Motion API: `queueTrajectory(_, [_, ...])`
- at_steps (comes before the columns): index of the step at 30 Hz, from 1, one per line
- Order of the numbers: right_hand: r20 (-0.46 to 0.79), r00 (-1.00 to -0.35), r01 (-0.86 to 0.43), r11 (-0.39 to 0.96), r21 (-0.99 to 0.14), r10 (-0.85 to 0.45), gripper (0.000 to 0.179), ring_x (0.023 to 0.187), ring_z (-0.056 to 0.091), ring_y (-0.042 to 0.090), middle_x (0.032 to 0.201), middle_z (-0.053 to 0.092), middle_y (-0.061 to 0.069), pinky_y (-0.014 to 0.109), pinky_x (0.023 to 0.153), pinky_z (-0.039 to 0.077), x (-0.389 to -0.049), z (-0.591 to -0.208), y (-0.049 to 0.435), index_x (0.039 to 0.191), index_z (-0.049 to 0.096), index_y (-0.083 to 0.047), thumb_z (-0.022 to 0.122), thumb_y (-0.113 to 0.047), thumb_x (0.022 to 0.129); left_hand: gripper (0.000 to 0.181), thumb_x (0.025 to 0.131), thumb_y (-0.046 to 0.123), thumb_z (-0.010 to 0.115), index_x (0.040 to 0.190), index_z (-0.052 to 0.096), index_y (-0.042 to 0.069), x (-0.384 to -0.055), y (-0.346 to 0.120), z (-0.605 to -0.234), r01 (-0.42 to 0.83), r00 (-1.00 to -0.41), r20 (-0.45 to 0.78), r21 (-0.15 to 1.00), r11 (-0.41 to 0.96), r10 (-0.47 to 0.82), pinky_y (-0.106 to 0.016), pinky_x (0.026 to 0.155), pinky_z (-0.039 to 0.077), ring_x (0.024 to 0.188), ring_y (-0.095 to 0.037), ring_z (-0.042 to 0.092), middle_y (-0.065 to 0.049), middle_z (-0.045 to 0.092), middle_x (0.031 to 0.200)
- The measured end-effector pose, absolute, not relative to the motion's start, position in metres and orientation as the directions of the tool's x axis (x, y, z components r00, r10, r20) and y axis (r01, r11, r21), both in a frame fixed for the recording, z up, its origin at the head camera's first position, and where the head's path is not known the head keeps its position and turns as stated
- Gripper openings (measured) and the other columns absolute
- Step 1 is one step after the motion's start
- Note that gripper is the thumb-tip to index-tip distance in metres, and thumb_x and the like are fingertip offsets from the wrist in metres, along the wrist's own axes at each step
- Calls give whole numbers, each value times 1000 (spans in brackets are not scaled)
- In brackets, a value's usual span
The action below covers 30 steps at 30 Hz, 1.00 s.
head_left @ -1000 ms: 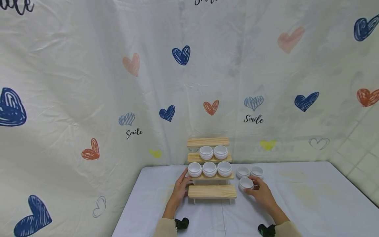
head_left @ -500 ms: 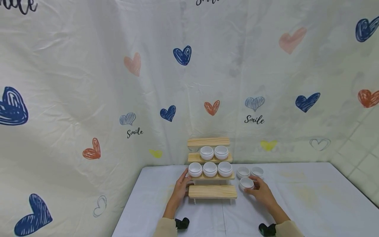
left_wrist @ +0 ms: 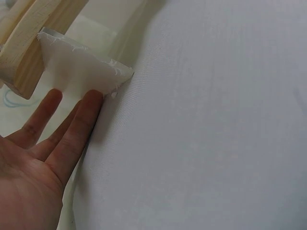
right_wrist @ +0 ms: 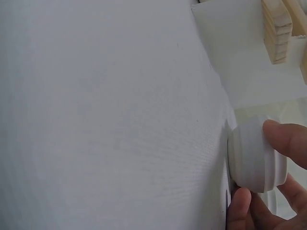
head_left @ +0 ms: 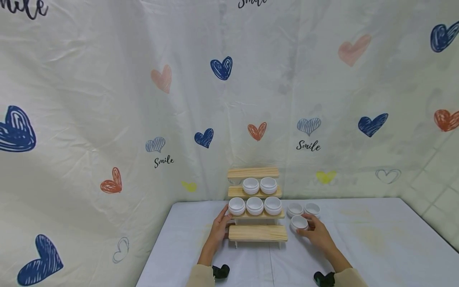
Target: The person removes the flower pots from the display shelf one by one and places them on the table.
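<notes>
A tiered wooden display stand (head_left: 258, 233) with pale side panels stands on the table. My left hand (head_left: 216, 232) is at its left side. In the left wrist view, the extended fingers (left_wrist: 76, 129) reach the stand's white side panel (left_wrist: 79, 64). To the right of the stand, my right hand (head_left: 320, 236) pinches a small white bowl (head_left: 299, 223) between thumb and fingers. Seen from the right wrist, this bowl (right_wrist: 254, 155) has a stepped outer wall and sits at the cloth. Two more white bowls (head_left: 295, 209) stand just behind it.
Three white bowls (head_left: 254, 205) line one tier of the stand, and two (head_left: 259, 185) sit on the tier above. White cloth covers the table (head_left: 358, 247). A curtain (head_left: 251, 95) printed with hearts hangs behind it.
The head view has shifted very slightly. Both hands, the stand and the bowls otherwise stay where they were.
</notes>
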State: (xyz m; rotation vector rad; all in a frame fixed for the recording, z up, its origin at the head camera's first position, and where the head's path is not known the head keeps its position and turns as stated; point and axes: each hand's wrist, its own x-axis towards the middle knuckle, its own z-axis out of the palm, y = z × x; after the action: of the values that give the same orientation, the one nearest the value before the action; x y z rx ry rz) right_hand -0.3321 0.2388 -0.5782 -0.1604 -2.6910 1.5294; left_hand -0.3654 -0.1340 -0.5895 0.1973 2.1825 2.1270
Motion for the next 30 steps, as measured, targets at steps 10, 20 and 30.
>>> queueTrajectory(10, [-11, -994, 62, 502, -863, 105, 73, 111, 61, 37, 132, 57, 34, 30, 77, 52, -330, -577, 238, 147, 45, -1, 81, -18, 86, 60, 106, 38, 50, 162, 31, 27, -362, -133, -587, 34, -988, 32, 999, 14, 149, -38, 79, 61, 122, -39, 63, -19, 46, 156])
queueTrajectory(20, [-20, -994, 74, 509, -858, 110, 74, 113, 60, 36, 134, 57, 34, 28, 77, 52, -329, -578, 237, 148, 44, -1, 81, -18, 86, 59, 106, 39, 49, 162, 32, 29, -364, -135, -588, 61, -984, 57, 998, 19, 170, -40, 83, 60, 126, -41, 62, -19, 53, 150])
queueTrajectory(30, [-22, -993, 77, 510, -857, 112, 75, 112, 59, 36, 134, 56, 34, 26, 75, 51, -330, -579, 238, 149, 43, -2, 81, -19, 87, 60, 106, 41, 50, 162, 31, 30, -366, -136, -590, 53, -983, 50, 999, 8, 178, -40, 84, 61, 127, -43, 60, -18, 42, 160])
